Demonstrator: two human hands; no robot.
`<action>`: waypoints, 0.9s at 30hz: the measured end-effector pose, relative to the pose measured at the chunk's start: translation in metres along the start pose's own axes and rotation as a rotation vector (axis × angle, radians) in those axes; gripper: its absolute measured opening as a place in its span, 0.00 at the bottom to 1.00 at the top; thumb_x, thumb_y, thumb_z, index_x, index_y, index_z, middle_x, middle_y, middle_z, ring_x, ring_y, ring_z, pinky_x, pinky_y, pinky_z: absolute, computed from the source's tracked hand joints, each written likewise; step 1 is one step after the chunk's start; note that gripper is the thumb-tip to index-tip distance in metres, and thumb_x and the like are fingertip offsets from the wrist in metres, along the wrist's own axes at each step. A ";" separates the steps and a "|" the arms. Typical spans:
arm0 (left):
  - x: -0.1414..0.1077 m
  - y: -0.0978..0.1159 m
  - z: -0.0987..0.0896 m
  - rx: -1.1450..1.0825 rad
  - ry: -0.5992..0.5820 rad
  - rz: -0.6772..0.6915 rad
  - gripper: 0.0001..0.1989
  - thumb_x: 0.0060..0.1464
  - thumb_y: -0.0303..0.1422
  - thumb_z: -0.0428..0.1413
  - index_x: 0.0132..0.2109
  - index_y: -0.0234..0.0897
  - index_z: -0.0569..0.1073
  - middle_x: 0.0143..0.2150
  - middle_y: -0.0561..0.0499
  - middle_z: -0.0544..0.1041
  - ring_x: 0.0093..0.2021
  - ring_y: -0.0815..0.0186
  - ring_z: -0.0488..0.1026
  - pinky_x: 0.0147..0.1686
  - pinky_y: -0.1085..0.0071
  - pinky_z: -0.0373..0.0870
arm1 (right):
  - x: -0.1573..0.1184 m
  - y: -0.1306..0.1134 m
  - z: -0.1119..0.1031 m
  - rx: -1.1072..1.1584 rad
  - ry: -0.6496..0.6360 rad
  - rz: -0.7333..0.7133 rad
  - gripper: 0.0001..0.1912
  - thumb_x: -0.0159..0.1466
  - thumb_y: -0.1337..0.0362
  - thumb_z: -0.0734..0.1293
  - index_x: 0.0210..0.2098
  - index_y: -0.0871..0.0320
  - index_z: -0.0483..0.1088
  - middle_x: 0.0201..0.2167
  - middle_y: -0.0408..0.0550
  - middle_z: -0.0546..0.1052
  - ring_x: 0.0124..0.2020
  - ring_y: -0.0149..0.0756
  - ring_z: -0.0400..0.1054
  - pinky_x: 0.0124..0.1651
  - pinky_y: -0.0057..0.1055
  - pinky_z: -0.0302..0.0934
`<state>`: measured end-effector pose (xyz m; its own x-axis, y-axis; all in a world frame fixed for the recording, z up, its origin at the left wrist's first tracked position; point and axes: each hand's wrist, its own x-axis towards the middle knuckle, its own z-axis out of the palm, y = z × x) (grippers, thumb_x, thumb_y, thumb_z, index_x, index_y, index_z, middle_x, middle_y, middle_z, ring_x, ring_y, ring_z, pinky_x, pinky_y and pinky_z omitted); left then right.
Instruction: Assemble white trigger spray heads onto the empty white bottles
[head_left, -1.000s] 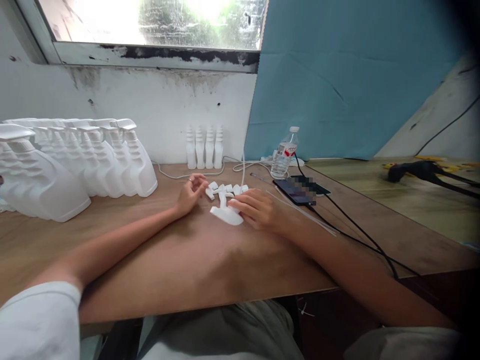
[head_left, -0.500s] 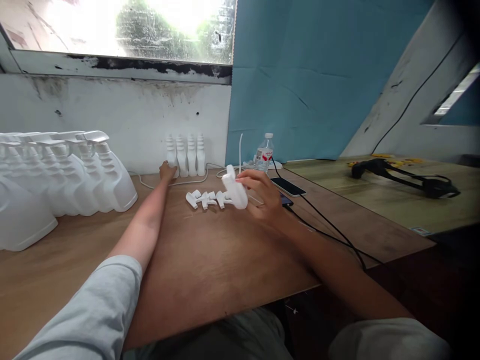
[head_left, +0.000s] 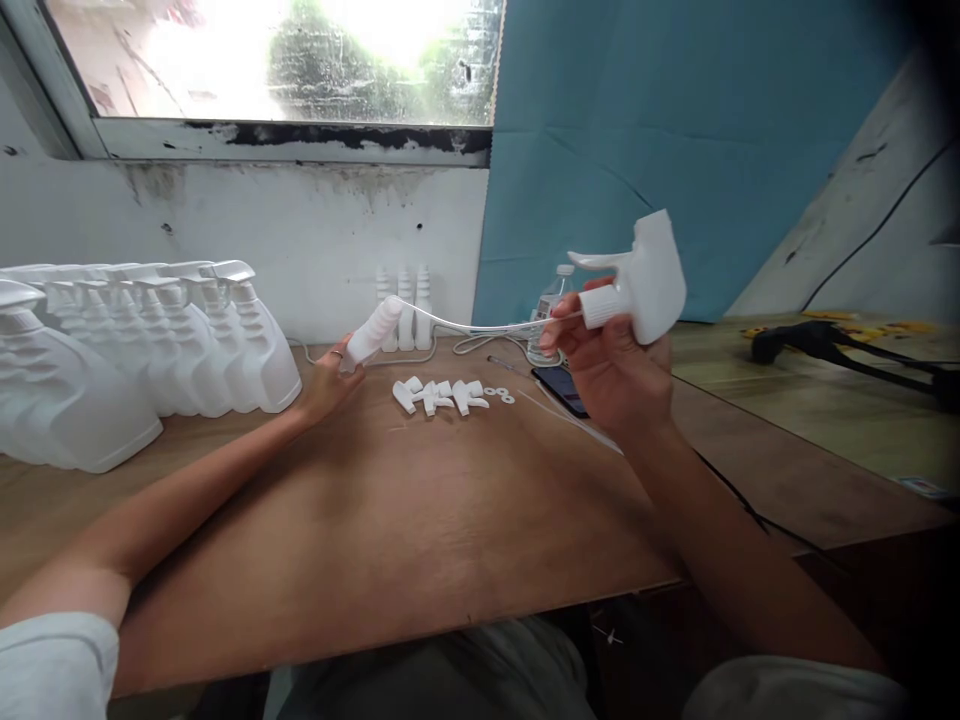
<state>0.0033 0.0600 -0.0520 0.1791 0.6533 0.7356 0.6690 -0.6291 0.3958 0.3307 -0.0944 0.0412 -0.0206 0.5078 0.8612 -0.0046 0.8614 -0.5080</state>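
Observation:
My left hand [head_left: 334, 378] is closed round the lower part of a white ribbed bottle [head_left: 375, 330], which tilts with its neck up and to the right. In my right hand [head_left: 619, 370] is a white trigger sprayer head [head_left: 651, 280], held by its collar and body. From its collar a thin white dip tube [head_left: 480, 328] bows leftward, and its far end meets the bottle's neck; whether it is inside I cannot tell. Below, several white trigger sprayer heads [head_left: 442, 396] lie on the wooden table [head_left: 420, 530], with small white rings [head_left: 500, 394] beside them.
Large white bottles [head_left: 187, 350] stand in rows at the left. Three slim white bottles [head_left: 424, 310] stand against the wall. At the right are a clear water bottle [head_left: 541, 340], a phone [head_left: 559, 390], loose tubes and black cables. A black strap-like device [head_left: 832, 345] lies further right.
My left hand has lifted one slim bottle from the row by the wall and tilted it. My right hand has raised the sprayer rightward and turned it, so its tube points left to the bottle.

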 end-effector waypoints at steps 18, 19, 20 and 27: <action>-0.034 0.077 -0.042 -0.179 -0.221 0.109 0.29 0.46 0.28 0.57 0.59 0.38 0.70 0.56 0.47 0.75 0.55 0.54 0.72 0.58 0.60 0.67 | 0.014 -0.013 0.025 0.175 -0.075 0.108 0.13 0.59 0.60 0.71 0.43 0.57 0.72 0.38 0.50 0.78 0.37 0.39 0.72 0.36 0.37 0.67; -0.038 0.089 -0.046 -0.249 -0.290 0.090 0.29 0.46 0.28 0.58 0.58 0.38 0.71 0.56 0.47 0.75 0.55 0.54 0.73 0.56 0.60 0.69 | 0.015 -0.015 0.030 0.177 -0.137 0.112 0.14 0.59 0.61 0.71 0.43 0.58 0.73 0.41 0.52 0.78 0.42 0.42 0.72 0.41 0.40 0.68; -0.043 0.099 -0.049 -0.330 -0.366 0.065 0.28 0.47 0.29 0.58 0.58 0.38 0.71 0.55 0.47 0.76 0.54 0.53 0.73 0.55 0.60 0.70 | 0.017 -0.018 0.035 0.182 -0.202 0.122 0.14 0.59 0.61 0.70 0.44 0.59 0.73 0.43 0.53 0.78 0.46 0.45 0.72 0.46 0.43 0.67; -0.068 0.115 -0.052 -0.826 -0.784 -0.227 0.24 0.51 0.32 0.61 0.56 0.36 0.71 0.48 0.44 0.77 0.49 0.55 0.75 0.45 0.61 0.76 | 0.019 0.001 0.075 0.466 -0.472 0.384 0.13 0.61 0.57 0.66 0.40 0.60 0.71 0.38 0.53 0.78 0.42 0.44 0.74 0.43 0.41 0.70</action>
<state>0.0311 -0.0784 -0.0277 0.7064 0.6860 0.1744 0.1199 -0.3589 0.9257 0.2551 -0.0847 0.0560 -0.5301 0.6204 0.5780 -0.3295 0.4775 -0.8145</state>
